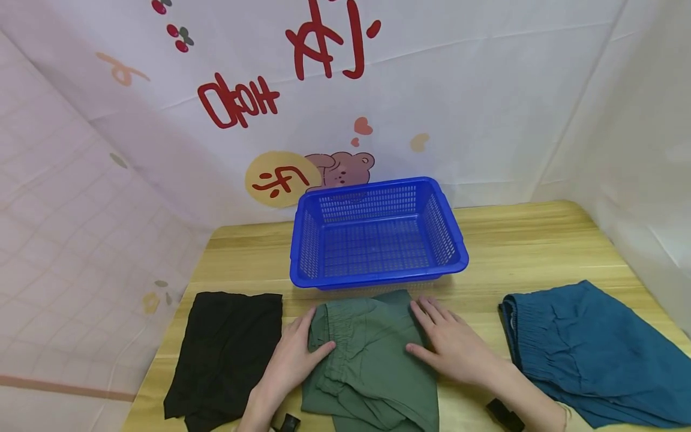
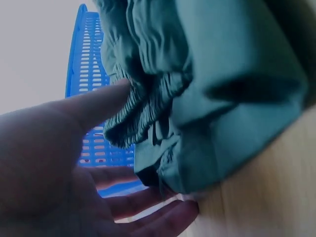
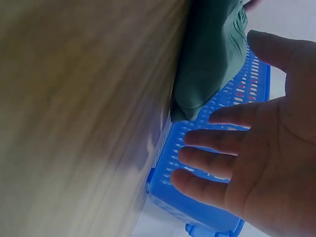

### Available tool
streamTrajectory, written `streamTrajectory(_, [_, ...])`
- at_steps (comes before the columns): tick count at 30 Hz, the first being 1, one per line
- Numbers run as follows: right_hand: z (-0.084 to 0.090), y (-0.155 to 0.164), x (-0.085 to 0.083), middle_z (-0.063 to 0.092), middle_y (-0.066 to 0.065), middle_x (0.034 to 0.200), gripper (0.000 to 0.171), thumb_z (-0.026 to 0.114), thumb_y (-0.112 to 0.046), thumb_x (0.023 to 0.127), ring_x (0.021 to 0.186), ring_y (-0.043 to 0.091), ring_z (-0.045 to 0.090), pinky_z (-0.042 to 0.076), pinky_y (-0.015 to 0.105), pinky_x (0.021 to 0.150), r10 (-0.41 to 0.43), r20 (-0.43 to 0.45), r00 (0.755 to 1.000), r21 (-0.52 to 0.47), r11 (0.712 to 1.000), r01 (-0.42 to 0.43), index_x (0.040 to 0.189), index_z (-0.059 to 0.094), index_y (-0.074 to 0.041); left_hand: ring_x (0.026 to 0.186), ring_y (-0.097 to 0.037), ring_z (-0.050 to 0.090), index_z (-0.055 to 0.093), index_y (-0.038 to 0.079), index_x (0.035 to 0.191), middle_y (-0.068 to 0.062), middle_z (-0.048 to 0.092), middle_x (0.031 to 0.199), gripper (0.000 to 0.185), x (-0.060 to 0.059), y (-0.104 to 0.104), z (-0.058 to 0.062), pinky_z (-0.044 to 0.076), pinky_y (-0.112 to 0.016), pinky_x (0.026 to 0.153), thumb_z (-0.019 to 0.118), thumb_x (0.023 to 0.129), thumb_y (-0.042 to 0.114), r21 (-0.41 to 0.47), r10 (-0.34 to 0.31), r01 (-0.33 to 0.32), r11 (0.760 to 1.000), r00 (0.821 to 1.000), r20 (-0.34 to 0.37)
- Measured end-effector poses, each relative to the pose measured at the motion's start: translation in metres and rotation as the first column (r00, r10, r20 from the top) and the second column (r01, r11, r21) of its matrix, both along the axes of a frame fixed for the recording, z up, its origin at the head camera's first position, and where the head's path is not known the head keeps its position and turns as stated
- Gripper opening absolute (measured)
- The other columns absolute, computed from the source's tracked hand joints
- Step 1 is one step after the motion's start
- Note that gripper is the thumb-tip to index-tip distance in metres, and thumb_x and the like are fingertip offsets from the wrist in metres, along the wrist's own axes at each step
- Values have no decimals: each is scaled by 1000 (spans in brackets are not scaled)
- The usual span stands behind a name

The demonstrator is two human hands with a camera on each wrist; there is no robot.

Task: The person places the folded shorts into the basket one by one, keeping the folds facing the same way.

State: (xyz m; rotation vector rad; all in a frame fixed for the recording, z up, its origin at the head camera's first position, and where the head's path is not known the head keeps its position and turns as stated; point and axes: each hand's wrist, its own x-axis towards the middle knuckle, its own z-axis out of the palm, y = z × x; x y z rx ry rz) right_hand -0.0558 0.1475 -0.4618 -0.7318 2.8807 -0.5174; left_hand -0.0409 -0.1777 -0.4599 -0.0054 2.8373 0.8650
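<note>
Green shorts with a gathered elastic waistband lie folded in front of the blue basket. At their left edge is my left hand, its thumb over the waistband and its fingers extended along the side. The left wrist view shows that thumb against the gathered waistband, with the fingertips low by the cloth's edge. On the other side, my right hand has its fingers straight and spread, thumb and index tip over the right edge of the shorts. In the right wrist view its palm faces the green cloth, holding nothing.
Behind the shorts stands a blue plastic mesh basket with nothing in it. Folded black cloth lies to the left, and folded blue elastic-waist shorts to the right. A printed white sheet hangs behind the wooden table.
</note>
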Motion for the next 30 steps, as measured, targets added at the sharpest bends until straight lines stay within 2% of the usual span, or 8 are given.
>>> streamTrajectory(5, [0,-1,0,49,26,160,80,65,-53,100,151,46,45,47,65,114,2,16,1000,25,1000,-3,156,47,0,142,-55,48,43,-3,157,-34,53,152,85,-4,10,2,48,-66,112,83,91,33,-18,-4,4,1000,1000,9])
streamTrajectory(11, [-1,0,1,53,24,157,81,71,-51,97,145,44,53,52,63,107,-9,31,999,61,998,7,155,48,1,144,-56,45,38,-9,157,-39,47,154,87,-9,23,5,46,-66,114,83,91,27,29,6,-8,1000,999,53])
streamTrajectory(16, [-3,0,1,63,24,144,82,80,-45,91,129,40,64,60,56,95,-45,-35,998,97,994,48,150,52,5,147,-56,43,30,-15,158,-39,41,159,93,-14,33,4,43,-65,117,83,91,21,130,4,-15,991,997,82])
streamTrajectory(21, [-5,1,-2,70,27,126,84,88,-37,85,113,40,71,63,49,86,-112,-98,989,51,992,117,143,54,13,142,-56,49,41,-17,152,-39,49,153,83,-21,40,1,46,-65,114,82,91,21,150,-16,2,989,995,97])
streamTrajectory(25, [-4,5,-7,72,29,120,82,89,-36,84,103,39,74,64,48,81,-173,-41,984,25,984,174,138,56,17,141,-56,50,47,-15,149,-38,52,151,77,-24,47,1,46,-65,114,81,91,22,156,-35,18,988,994,106])
streamTrajectory(30, [-4,14,-14,73,23,115,72,89,-37,84,100,35,74,64,48,80,-196,57,979,31,980,195,130,63,12,140,-55,51,49,-11,149,-35,54,151,72,-25,59,2,47,-66,113,80,92,19,187,-55,40,982,996,73])
